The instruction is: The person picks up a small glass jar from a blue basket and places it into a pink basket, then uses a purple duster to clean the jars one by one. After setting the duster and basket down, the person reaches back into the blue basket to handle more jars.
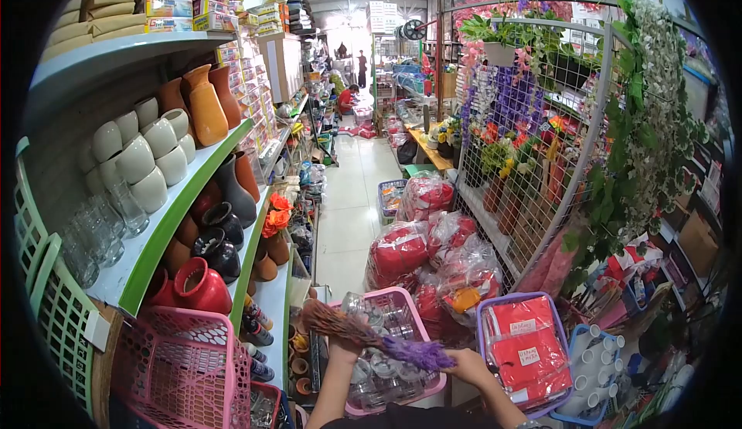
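Note:
A bundle of dried flowers [371, 338], brown at one end and purple at the other, lies slantwise across both my hands. My left hand [344, 348] is closed around the brown part, its fingers mostly hidden beneath. On the purple end, my right hand [468, 366] is closed with bent fingers. Directly under the bundle stands a pink basket [418, 305] filled with several clear glass jars [379, 371]. To the right of my right hand, a purple basket [483, 328] holds flat red packages [525, 352] with white labels.
Shelves on the left carry white cups [137, 158], vases [205, 104] and glasses [127, 209]. An empty pink basket [174, 352] sits below. Wrapped red bundles [398, 255] line the tiled aisle [340, 197] beside a wire rack [533, 158]. A person in red [348, 102] is far ahead.

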Tool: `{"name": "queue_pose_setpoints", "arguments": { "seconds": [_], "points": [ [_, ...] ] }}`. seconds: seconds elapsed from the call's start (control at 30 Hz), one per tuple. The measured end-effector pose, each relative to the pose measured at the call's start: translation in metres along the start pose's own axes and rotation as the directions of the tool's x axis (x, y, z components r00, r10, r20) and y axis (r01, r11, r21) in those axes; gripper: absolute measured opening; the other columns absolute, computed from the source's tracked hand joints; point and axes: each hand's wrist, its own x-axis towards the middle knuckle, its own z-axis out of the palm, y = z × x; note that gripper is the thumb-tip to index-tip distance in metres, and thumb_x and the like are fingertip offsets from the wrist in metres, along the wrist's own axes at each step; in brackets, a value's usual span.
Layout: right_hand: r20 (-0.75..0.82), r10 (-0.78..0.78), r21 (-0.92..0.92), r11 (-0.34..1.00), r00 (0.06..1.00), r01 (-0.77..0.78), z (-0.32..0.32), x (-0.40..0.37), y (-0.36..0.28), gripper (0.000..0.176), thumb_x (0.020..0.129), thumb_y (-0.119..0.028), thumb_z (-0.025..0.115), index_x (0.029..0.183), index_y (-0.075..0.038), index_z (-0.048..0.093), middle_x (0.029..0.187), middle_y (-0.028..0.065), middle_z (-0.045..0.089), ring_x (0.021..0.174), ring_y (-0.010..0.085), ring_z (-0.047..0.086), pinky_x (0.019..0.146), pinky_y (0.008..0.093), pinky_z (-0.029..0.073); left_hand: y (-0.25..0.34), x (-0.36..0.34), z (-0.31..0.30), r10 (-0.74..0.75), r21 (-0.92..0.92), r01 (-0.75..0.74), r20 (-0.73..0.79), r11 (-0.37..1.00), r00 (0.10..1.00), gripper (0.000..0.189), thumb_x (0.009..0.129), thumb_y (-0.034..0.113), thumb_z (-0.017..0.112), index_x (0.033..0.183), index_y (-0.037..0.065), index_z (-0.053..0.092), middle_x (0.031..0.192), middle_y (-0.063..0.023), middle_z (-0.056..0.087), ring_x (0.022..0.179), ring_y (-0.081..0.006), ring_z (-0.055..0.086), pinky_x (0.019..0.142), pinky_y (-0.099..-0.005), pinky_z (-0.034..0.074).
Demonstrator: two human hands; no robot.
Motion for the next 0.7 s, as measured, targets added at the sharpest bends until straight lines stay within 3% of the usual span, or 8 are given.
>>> {"name": "queue_pose_setpoints", "arguments": {
  "seconds": [0.03, 0.1, 0.23, 0.3, 0.5, 0.57, 0.63, 0.7],
  "points": [
    [0.001, 0.002, 0.002, 1.000, 1.000, -0.002, 0.003, 0.001, -0.002, 0.035, 0.072, -0.034, 0.070, 0.103, -0.019, 0.064, 0.084, 0.0157, 0.064, 0.080, 0.0347, 0.061, 0.070, 0.0390, 0.048, 0.011, -0.002, 0.013, -0.190, -0.658, 0.225, 0.125, 0.719, 0.974, 0.031, 0.091, 0.031, 0.043, 0.113, 0.010, 0.054, 0.116, -0.0084, 0.057, 0.109, -0.0238, 0.053, 0.100, -0.0447, 0.037],
    [-0.177, 0.000, 0.018, 1.000, 0.984, 0.004, 0.008, 0.006, -0.001, 0.034, 0.071, -0.033, 0.069, 0.101, -0.016, 0.064, 0.082, 0.0155, 0.064, 0.078, 0.0350, 0.061, 0.068, 0.0400, 0.048, 0.004, 0.005, 0.006, -0.517, -0.758, 0.184, -0.226, 0.625, 0.825, 0.036, 0.088, 0.034, 0.048, 0.106, 0.004, 0.057, 0.106, -0.0132, 0.060, 0.102, -0.0276, 0.057, 0.096, -0.0473, 0.042],
    [-0.098, -0.112, 0.046, 0.992, 0.989, 0.117, 0.019, 0.012, 0.019, 0.034, 0.071, -0.032, 0.070, 0.099, -0.014, 0.064, 0.081, 0.0160, 0.064, 0.077, 0.0358, 0.061, 0.067, 0.0417, 0.047, -0.002, 0.000, 0.012, -0.230, -0.694, 0.285, 0.174, 0.661, 0.957, 0.041, 0.089, 0.036, 0.048, 0.117, 0.007, 0.052, 0.119, -0.0096, 0.056, 0.109, -0.0271, 0.054, 0.102, -0.0491, 0.036],
    [-0.111, -0.085, -0.024, 0.996, 0.990, 0.083, 0.008, 0.005, 0.005, 0.034, 0.071, -0.030, 0.070, 0.099, -0.013, 0.064, 0.081, 0.0160, 0.064, 0.078, 0.0356, 0.061, 0.067, 0.0417, 0.047, 0.002, -0.001, 0.022, -0.376, -0.639, 0.082, -0.338, 0.764, 0.863, 0.036, 0.089, 0.038, 0.046, 0.110, 0.011, 0.057, 0.112, -0.0081, 0.061, 0.111, -0.0248, 0.053, 0.106, -0.0480, 0.029],
    [-0.177, -0.059, 0.021, 0.998, 0.982, 0.063, 0.009, 0.009, 0.015, 0.034, 0.070, -0.028, 0.069, 0.101, -0.017, 0.063, 0.082, 0.0156, 0.064, 0.077, 0.0351, 0.061, 0.067, 0.0428, 0.047, 0.005, -0.002, 0.029, -0.254, -0.640, 0.419, 0.338, 0.644, 0.906, 0.034, 0.088, 0.036, 0.047, 0.112, 0.016, 0.058, 0.113, -0.0069, 0.061, 0.118, -0.0234, 0.048, 0.105, -0.0591, 0.020],
    [-0.136, -0.140, -0.078, 0.988, 0.981, 0.130, 0.007, 0.005, 0.007, 0.033, 0.070, -0.027, 0.068, 0.100, -0.015, 0.063, 0.083, 0.0168, 0.063, 0.077, 0.0362, 0.061, 0.068, 0.0431, 0.047, -0.012, -0.005, 0.030, -0.097, -0.152, 0.078, -0.121, 0.985, 0.988, 0.034, 0.087, 0.037, 0.048, 0.113, 0.018, 0.058, 0.114, -0.0030, 0.061, 0.121, -0.0226, 0.046, 0.104, -0.0621, 0.017],
    [-0.192, -0.071, -0.077, 0.995, 0.979, 0.057, 0.009, 0.010, 0.010, 0.032, 0.072, -0.029, 0.067, 0.100, -0.015, 0.063, 0.084, 0.0168, 0.063, 0.077, 0.0366, 0.060, 0.067, 0.0432, 0.048, 0.021, -0.004, 0.066, -0.538, -0.679, 0.263, -0.229, 0.685, 0.811, 0.032, 0.089, 0.037, 0.045, 0.112, 0.020, 0.059, 0.116, -0.0038, 0.060, 0.116, -0.0230, 0.050, 0.102, -0.0624, 0.020],
    [-0.292, -0.058, 0.090, 0.992, 0.955, 0.088, 0.013, 0.017, 0.014, 0.031, 0.072, -0.032, 0.066, 0.100, -0.017, 0.063, 0.084, 0.0164, 0.063, 0.077, 0.0373, 0.060, 0.066, 0.0436, 0.047, 0.027, -0.005, 0.078, -0.505, -0.646, 0.281, -0.188, 0.710, 0.843, 0.032, 0.088, 0.038, 0.046, 0.109, 0.017, 0.059, 0.113, -0.0006, 0.060, 0.117, -0.0242, 0.049, 0.103, -0.0626, 0.019]
  ]
}}
